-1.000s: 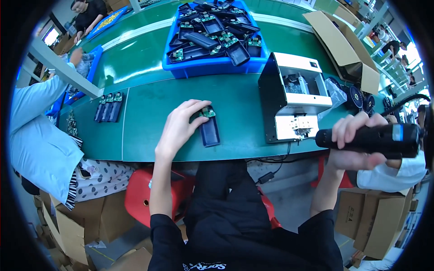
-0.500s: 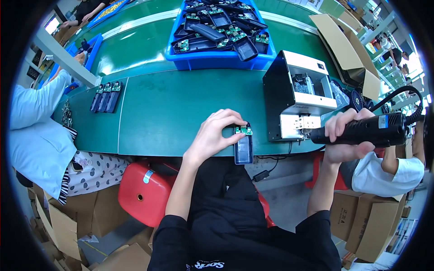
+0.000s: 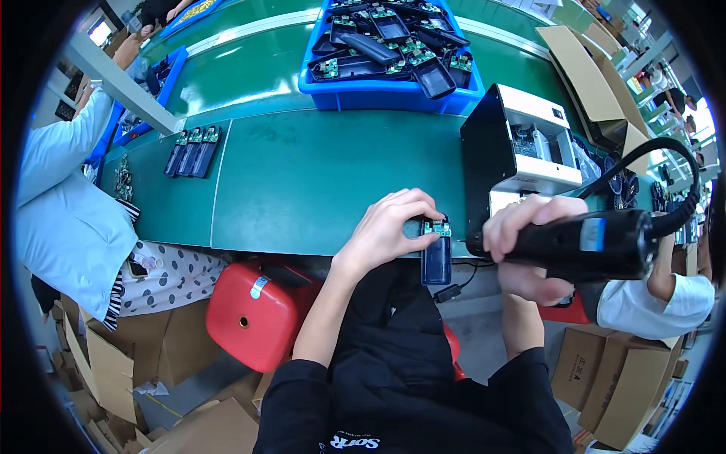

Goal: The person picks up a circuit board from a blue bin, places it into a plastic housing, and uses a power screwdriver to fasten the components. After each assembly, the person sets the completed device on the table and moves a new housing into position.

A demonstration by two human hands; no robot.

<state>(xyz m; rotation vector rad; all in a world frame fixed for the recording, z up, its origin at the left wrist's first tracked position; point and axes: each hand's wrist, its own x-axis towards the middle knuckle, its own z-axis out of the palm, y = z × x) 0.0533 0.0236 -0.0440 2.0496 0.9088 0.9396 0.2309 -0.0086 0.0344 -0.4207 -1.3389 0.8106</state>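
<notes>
My left hand (image 3: 392, 231) pinches the upper end of a dark blue plastic housing (image 3: 436, 263) at the table's front edge. A green circuit board (image 3: 436, 227) sits in the top of this housing, whose lower part juts past the edge. My right hand (image 3: 529, 242) is wrapped round a black corded electric screwdriver (image 3: 605, 244), held nearly level. Its nose points left toward the housing, a short way apart from it. Behind the screwdriver stands a black and white screw feeder (image 3: 522, 144), its lower front partly hidden by my right hand.
A blue bin (image 3: 386, 97) at the back is heaped with similar housings. Three more housings (image 3: 193, 151) lie at the left, near a co-worker's pale blue sleeve (image 3: 64, 132). An open carton (image 3: 594, 91) stands at the back right; a red stool (image 3: 253, 314) is below the table.
My right hand has drawn the screwdriver leftward from the feeder's front, closer to the housing. My left hand keeps its pinch on the housing. The whole view has shifted slightly.
</notes>
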